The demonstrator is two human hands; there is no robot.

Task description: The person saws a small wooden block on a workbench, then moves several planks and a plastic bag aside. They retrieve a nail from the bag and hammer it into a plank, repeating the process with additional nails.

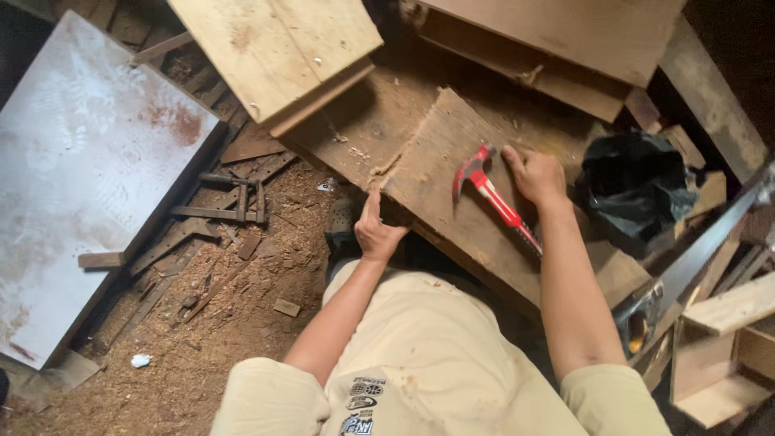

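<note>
Head view, looking down over your shirt and both forearms. You are pressing your left hand against the near left edge of a worn brown board, fingers extended upward along that edge and the thumb tucked below it; the hand is flat, not wrapped around anything. Your right hand is resting palm-down near the far right part of the same board, fingers loosely curled onto the wood and holding nothing. A red-handled claw hammer is lying on the board between your two hands, its head pointing toward the far edge and its handle running toward the near right corner, just beside your right wrist. The board is lying tilted across a larger dark plank. A pale plywood panel is overlapping that plank's far left corner. A black plastic bag is sitting just beyond the board's right edge. A handsaw is leaning at the right, and sawdust is covering the floor at the left, beside a grey sheet.
</note>
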